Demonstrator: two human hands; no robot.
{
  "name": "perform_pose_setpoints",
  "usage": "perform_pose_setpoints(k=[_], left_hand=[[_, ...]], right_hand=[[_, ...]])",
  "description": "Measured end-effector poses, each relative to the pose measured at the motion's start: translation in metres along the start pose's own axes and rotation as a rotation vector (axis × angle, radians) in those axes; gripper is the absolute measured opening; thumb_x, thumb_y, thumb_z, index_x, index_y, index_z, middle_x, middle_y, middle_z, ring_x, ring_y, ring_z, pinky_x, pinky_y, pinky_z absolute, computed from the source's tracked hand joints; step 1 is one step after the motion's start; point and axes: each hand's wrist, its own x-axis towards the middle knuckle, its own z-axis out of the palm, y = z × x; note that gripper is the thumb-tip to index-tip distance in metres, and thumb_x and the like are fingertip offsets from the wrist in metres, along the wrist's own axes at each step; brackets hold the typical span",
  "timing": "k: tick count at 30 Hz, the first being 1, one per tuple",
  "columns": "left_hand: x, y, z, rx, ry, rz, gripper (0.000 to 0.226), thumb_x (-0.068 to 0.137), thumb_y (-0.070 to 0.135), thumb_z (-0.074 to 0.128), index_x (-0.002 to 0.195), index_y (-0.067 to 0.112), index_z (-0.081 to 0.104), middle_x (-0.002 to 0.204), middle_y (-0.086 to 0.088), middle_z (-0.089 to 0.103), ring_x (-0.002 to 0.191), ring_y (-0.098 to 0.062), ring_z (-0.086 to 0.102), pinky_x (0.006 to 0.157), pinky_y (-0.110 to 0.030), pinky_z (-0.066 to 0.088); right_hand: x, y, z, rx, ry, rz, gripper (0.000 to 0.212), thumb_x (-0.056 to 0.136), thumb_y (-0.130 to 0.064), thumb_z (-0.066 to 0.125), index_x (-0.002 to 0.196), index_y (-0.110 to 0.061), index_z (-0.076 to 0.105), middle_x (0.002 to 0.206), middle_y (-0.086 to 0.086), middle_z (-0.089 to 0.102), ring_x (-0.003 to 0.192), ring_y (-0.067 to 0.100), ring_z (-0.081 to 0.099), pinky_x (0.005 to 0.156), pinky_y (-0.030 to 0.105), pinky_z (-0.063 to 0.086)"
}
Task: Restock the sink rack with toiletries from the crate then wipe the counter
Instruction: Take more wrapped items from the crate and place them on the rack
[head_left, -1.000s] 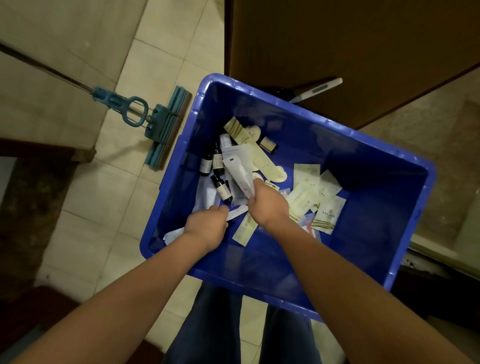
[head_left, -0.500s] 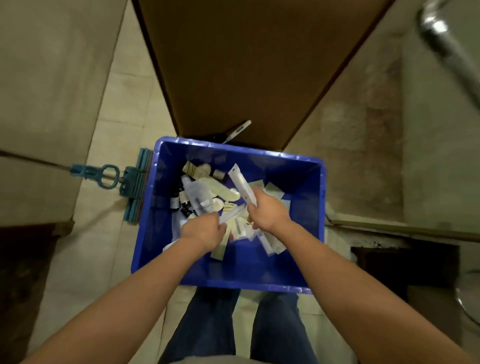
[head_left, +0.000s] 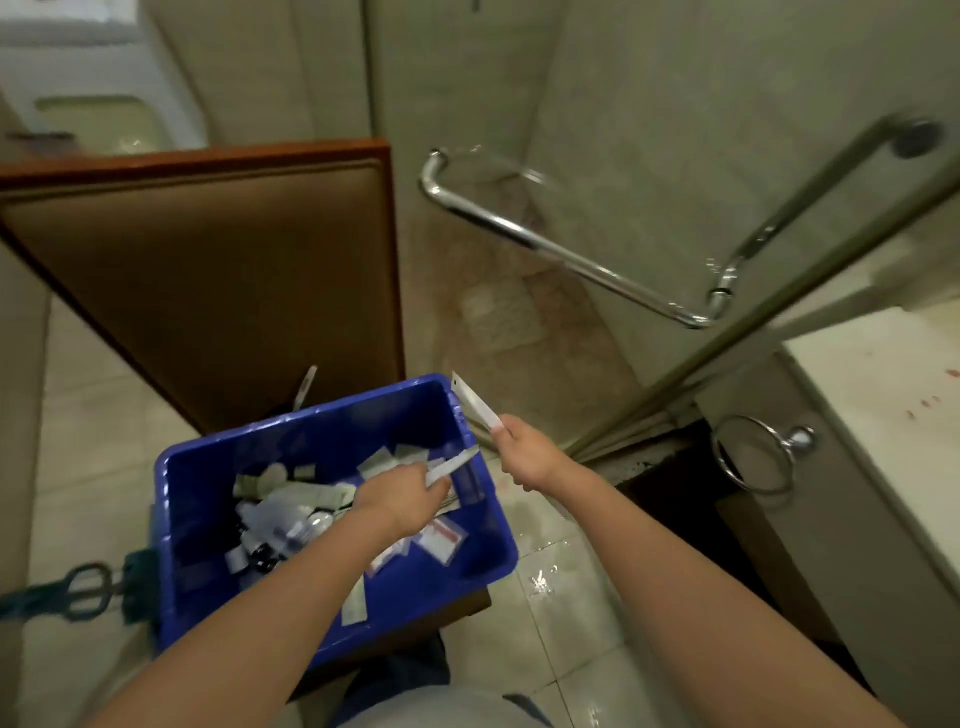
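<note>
A bathroom with a glass-walled shower.
Beyond the right hand (head_left: 527, 457) stands a glass shower door (head_left: 649, 156) with a chrome bar handle (head_left: 561, 254). To that hand's right, a towel ring (head_left: 753, 457) hangs below a pale stone counter (head_left: 883, 395). Under the left hand (head_left: 402, 499) is a blue crate (head_left: 311, 415) of toiletry packets (head_left: 441, 538), and glossy floor tiles (head_left: 571, 639) lie beneath the right forearm.

Dim, soft indoor light is falling from above, giving everything a flat greenish cast. Glare is sparkling on the wet floor tile (head_left: 540, 582) below and slightly right of the fingers of the right hand (head_left: 524, 457), and a bright streak is running along the chrome door handle (head_left: 545, 248) well above them. Motion blur is smearing that handle and the long white packet (head_left: 475, 405) those fingers are gripping. The slim packet (head_left: 452, 467) pinched by the left hand (head_left: 405, 499) is blurring too, like the clutter in the blue crate (head_left: 332, 421) left of its fingers. Wide-angle distortion is bending lines toward the frame edges.
</note>
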Motion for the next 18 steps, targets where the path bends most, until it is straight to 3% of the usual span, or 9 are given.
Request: perform_pose_setpoints(k=[3,7,9,11,14,18], left_hand=[[-0.010,0.036,0.003,0.031,0.019,0.090,0.033,0.101,0.051,0.028,0.087,0.028,0.048,0.091,0.002,0.058,0.084,-0.017,0.057,0.070,-0.034,0.043],[-0.031,0.086,0.017,0.120,-0.011,0.220,0.038,0.102,0.050,0.025,0.098,0.022,0.051,0.092,0.000,0.060,0.084,-0.020,0.060,0.076,-0.037,0.049],[-0.042,0.112,0.025,0.143,-0.026,0.286,0.040,0.101,0.052,0.027,0.102,0.021,0.052,0.092,0.000,0.062,0.083,-0.020,0.061,0.076,-0.038,0.050],[-0.053,0.140,0.034,0.203,-0.042,0.359,0.042,0.101,0.054,0.028,0.109,0.021,0.054,0.099,-0.001,0.063,0.089,-0.020,0.060,0.079,-0.038,0.049],[-0.068,0.181,0.047,0.287,-0.055,0.440,0.046,0.101,0.053,0.029,0.122,0.019,0.053,0.116,-0.003,0.061,0.104,-0.022,0.058,0.088,-0.039,0.047],[-0.087,0.235,0.067,0.379,-0.013,0.556,0.037,0.102,0.048,0.031,0.109,0.018,0.051,0.117,-0.007,0.058,0.101,-0.024,0.057,0.079,-0.036,0.044]], right_hand=[[-0.032,0.027,-0.030,0.017,0.084,0.015,0.034,0.104,-0.030,0.029,0.122,-0.015,0.053,0.097,0.001,0.057,0.091,0.021,0.053,0.072,0.029,0.039],[-0.083,0.069,-0.063,0.010,0.146,0.033,0.017,0.100,-0.022,0.037,0.099,-0.021,0.054,0.104,0.009,0.054,0.089,0.020,0.051,0.072,0.029,0.038],[-0.113,0.090,-0.078,-0.017,0.178,0.057,0.019,0.098,-0.019,0.043,0.110,-0.016,0.058,0.113,0.014,0.053,0.090,0.020,0.050,0.072,0.027,0.038],[-0.144,0.111,-0.092,-0.031,0.230,0.070,0.020,0.092,-0.015,0.051,0.109,-0.005,0.057,0.105,0.018,0.055,0.082,0.025,0.055,0.064,0.030,0.041],[-0.190,0.137,-0.110,-0.064,0.292,0.091,0.013,0.084,-0.010,0.059,0.096,-0.004,0.059,0.088,0.012,0.056,0.081,0.029,0.061,0.062,0.031,0.043],[-0.245,0.174,-0.137,-0.148,0.398,0.101,0.014,0.079,-0.012,0.064,0.090,-0.018,0.060,0.086,0.001,0.056,0.083,0.024,0.057,0.066,0.030,0.040]])
